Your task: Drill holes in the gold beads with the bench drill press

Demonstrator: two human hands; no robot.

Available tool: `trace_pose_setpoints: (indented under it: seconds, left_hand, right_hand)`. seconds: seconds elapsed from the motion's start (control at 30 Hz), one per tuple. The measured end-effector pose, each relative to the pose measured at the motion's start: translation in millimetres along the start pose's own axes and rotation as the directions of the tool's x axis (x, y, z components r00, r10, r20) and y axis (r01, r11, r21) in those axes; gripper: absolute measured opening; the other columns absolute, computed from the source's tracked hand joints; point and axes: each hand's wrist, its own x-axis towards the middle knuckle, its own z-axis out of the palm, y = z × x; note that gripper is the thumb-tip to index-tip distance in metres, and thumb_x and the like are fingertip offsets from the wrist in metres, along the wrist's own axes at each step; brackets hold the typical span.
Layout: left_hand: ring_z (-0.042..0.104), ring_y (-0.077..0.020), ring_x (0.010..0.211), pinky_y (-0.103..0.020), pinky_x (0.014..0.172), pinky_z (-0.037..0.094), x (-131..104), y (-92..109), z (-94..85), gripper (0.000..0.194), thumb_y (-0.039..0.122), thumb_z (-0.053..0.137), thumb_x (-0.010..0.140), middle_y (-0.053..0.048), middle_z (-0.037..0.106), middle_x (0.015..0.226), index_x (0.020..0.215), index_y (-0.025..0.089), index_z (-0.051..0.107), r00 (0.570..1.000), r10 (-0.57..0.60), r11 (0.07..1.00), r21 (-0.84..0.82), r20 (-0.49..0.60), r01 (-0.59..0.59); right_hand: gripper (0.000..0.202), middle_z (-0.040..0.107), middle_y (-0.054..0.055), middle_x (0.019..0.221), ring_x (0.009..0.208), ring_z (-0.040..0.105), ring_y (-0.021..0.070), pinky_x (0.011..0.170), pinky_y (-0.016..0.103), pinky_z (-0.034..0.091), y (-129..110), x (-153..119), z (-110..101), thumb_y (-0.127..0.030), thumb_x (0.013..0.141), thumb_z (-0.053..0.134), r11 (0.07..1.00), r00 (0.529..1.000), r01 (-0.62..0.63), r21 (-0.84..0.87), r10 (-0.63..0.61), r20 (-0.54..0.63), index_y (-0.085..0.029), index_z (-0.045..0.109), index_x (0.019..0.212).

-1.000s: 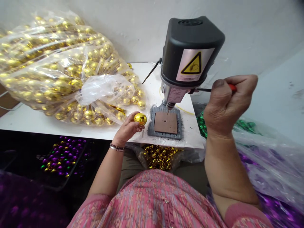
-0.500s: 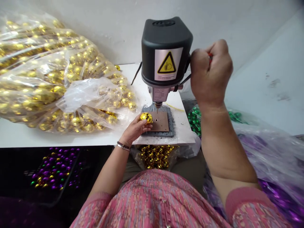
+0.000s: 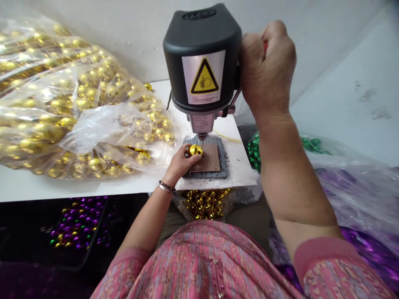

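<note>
A shiny gold faceted ball (image 3: 195, 150) is gripped between the thumb and fingers of my left hand (image 3: 182, 162), just left of the drill bit. Below it lies a brown board (image 3: 212, 160) on the grey base (image 3: 223, 162) of a small drill press (image 3: 202, 54). The press has a black head with a yellow warning label. My right hand (image 3: 271, 70) is wrapped round the drill press lever at the head's right side; a bit of its red grip (image 3: 265, 45) shows and the rest is hidden.
A large clear bag of gold balls (image 3: 102, 79) covers the left of the white table (image 3: 18, 182). An open bag of gold pieces (image 3: 207, 203) hangs at the front edge. Green beads (image 3: 254, 153) and purple wrapped items (image 3: 368, 253) lie to the right; purple beads (image 3: 77, 220) are below left.
My left hand has shifted the ball slightly right and up over the board, and its grip has turned. The right hand stays on the lever. The camera view has moved a little.
</note>
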Motion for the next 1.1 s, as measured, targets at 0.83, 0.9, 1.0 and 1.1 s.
trace_pose_setpoints:
  seconds: [0.83, 0.9, 1.0, 1.1]
  left_hand:
    - [0.069, -0.027, 0.116, -0.043, 0.109, 0.052, 11.3, 14.3, 15.2, 0.073, 0.022, 0.084, 0.073, -0.009, 0.075, 0.127, 0.143, 0.018, 0.064, 0.977, 0.115, 0.938, 0.306, 0.179, -0.166]
    - [0.07, -0.0269, 0.113, -0.042, 0.106, 0.054, 11.7, 10.7, 16.3, 0.075, 0.022, 0.084, 0.073, -0.009, 0.076, 0.124, 0.144, 0.016, 0.063, 0.979, 0.095, 0.952, 0.271, 0.18, -0.142]
    - [0.071, -0.0286, 0.11, -0.042, 0.101, 0.056, 11.5, 6.8, 17.9, 0.077, 0.024, 0.086, 0.072, -0.011, 0.077, 0.122, 0.145, 0.015, 0.063, 0.981, 0.095, 0.956, 0.259, 0.169, -0.137]
    - [0.072, -0.0286, 0.107, -0.04, 0.096, 0.057, 11.6, 5.1, 18.1, 0.075, 0.024, 0.087, 0.071, -0.01, 0.078, 0.121, 0.142, 0.017, 0.066, 0.978, 0.115, 0.958, 0.242, 0.173, -0.155]
  right_hand:
    - [0.04, 0.022, -0.009, 0.066, 0.068, 0.018, 0.0035, 0.072, 0.022, 0.023, 0.0, -2.1, -1.5, -0.023, 0.103, 0.046, 0.999, 1.0, 0.022, 0.04, -0.022, 0.0, -0.02, 0.023, 0.072]
    - [0.041, 0.022, -0.008, 0.065, 0.067, 0.019, 0.0035, 0.072, 0.022, 0.025, 2.5, -6.9, -2.3, -0.024, 0.102, 0.05, 0.996, 0.999, 0.05, 0.067, -0.049, -0.019, -0.021, 0.023, 0.071]
    - [0.04, 0.024, -0.008, 0.067, 0.065, 0.023, 0.0025, 0.071, 0.02, 0.03, 13.9, -21.4, -6.2, -0.02, 0.098, 0.055, 0.972, 0.98, 0.19, 0.139, -0.179, -0.083, -0.021, 0.025, 0.073]
    - [0.028, 0.031, -0.006, 0.072, 0.065, 0.029, 0.0009, 0.069, 0.016, 0.034, 35.2, -45.2, -12.9, -0.021, 0.095, 0.053, 0.906, 0.914, 0.399, 0.143, -0.381, -0.138, -0.02, 0.031, 0.078]
